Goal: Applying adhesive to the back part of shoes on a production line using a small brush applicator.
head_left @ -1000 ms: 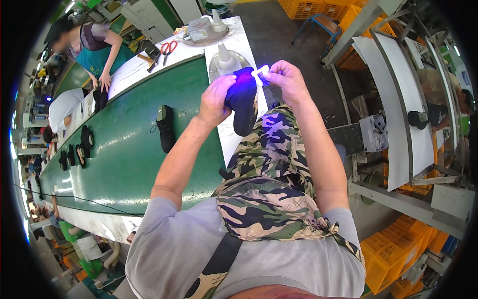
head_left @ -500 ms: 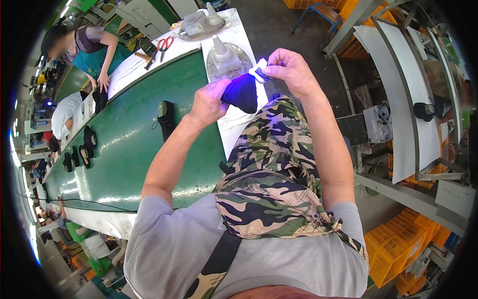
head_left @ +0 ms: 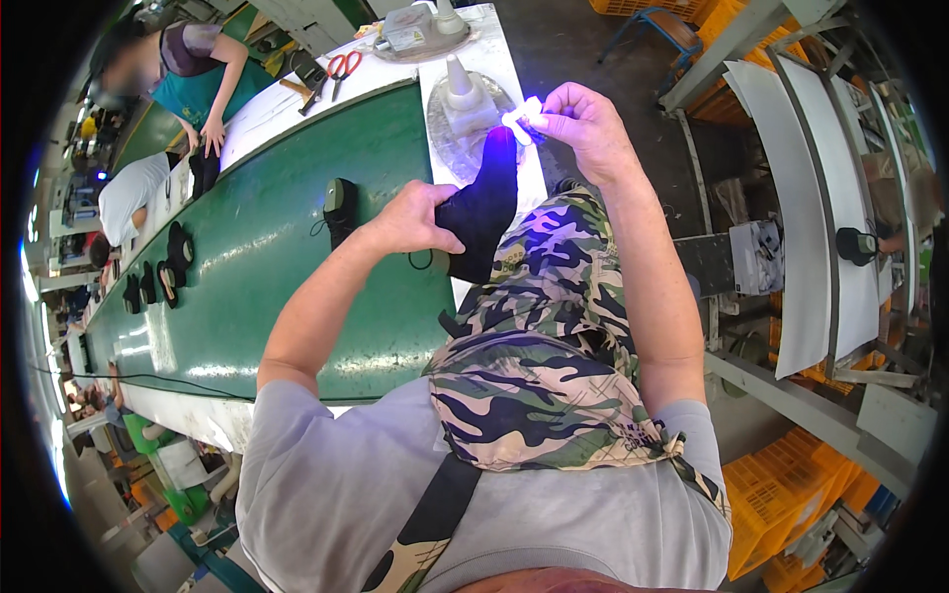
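My left hand (head_left: 413, 219) grips a black ankle-high shoe (head_left: 491, 198) by one end, thumb on the near side. The shoe hangs over the white edge of the bench, its other end up toward my right hand. Between the thumb and fingers of my right hand (head_left: 585, 127) is a crumpled white wad, perhaps cloth or paper (head_left: 521, 123). It touches or nearly touches the shoe's upper end and glows violet-blue, as does the shoe there. Just beyond stands a grey machine with a cone-shaped top (head_left: 460, 91). A second black shoe (head_left: 340, 210) rests on the green belt left of my hand.
More dark shoes (head_left: 179, 253) lie farther left on the green belt (head_left: 267, 287). Red-handled scissors (head_left: 343, 69) and a hammer (head_left: 301, 91) are on the white ledge. A co-worker (head_left: 198, 74) handles black shoes at the far left. Racks (head_left: 791, 198) and orange crates (head_left: 791, 494) stand at right.
My left hand has lowered and turned the shoe, so that it now stands more upright and shows more of its length. The right hand with the white wad has shifted slightly right and up.
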Demonstrator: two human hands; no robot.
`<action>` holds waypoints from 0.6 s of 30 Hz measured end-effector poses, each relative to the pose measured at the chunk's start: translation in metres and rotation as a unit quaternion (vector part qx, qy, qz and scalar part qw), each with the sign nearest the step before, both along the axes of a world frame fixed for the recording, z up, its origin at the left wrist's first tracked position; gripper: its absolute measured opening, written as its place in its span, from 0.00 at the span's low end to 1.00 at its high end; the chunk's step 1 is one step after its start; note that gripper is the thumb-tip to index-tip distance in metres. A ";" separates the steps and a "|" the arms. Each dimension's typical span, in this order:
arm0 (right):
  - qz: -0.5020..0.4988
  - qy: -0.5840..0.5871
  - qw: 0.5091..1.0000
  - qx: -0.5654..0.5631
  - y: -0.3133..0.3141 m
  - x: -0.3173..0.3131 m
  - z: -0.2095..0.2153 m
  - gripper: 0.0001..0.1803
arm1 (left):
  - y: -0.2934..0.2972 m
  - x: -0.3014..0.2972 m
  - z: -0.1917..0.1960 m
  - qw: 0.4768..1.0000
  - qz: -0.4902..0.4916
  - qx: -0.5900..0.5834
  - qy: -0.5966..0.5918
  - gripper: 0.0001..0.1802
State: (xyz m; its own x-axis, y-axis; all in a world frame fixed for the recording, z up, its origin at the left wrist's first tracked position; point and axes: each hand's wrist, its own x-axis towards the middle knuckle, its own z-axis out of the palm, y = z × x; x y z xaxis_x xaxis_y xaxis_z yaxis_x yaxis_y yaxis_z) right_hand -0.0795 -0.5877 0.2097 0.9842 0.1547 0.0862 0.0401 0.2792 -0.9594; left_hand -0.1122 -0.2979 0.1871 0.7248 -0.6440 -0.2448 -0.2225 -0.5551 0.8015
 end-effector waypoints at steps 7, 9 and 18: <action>-0.011 -0.026 0.998 0.052 0.011 0.007 -0.006 0.07 | 0.005 -0.011 0.005 0.953 0.052 -0.174 0.241 0.28; -0.012 -0.048 0.998 0.026 0.013 0.010 -0.009 0.06 | 0.007 -0.013 0.003 0.940 0.074 -0.198 0.267 0.29; 0.030 -0.079 0.996 -0.026 0.029 0.004 -0.024 0.06 | 0.006 -0.018 -0.007 0.863 0.157 -0.325 0.353 0.30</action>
State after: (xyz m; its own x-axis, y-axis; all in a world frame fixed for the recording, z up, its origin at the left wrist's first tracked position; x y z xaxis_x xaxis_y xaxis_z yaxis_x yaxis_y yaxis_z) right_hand -0.0750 -0.5590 0.1859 0.9480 0.2201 0.2298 0.1767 0.2363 -0.9555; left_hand -0.1297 -0.2920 0.1797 0.7067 -0.6105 -0.3576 0.5284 0.1193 0.8405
